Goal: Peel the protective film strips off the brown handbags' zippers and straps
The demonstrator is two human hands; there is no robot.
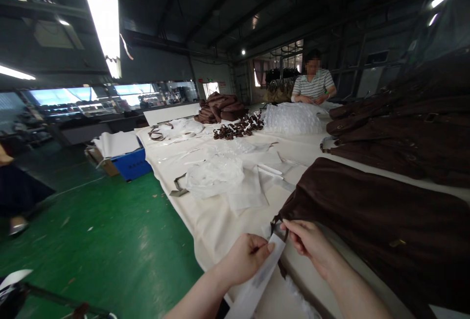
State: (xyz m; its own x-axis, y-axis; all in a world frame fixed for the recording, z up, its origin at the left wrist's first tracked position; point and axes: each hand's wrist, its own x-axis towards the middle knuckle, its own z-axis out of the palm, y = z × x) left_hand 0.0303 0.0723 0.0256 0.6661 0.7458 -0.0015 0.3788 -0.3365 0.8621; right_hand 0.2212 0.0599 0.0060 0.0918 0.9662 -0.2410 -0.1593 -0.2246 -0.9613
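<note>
A dark brown bag [370, 211] lies flat on the cloth-covered table [205, 221], with a narrow strap end at its near left corner. My left hand [249, 257] pinches a white strip [262, 275], thin like paper or plastic, that hangs down toward the table's front edge. Close beside it, my right hand [306, 240] is closed on the bag's brown strap [276, 222] where it meets the white strip. How the strip and the strap join is too small to make out. Just beyond my hands lie flat white sheets [251, 194] and crumpled clear plastic [215, 174].
More brown bags [404, 133] are heaped at the right. Farther back stand a brown fabric pile [222, 108], small brown rolled pieces [238, 128] and a mound of clear plastic [292, 118]. A person [314, 84] works at the far side. A blue box [132, 163] sits left of the table.
</note>
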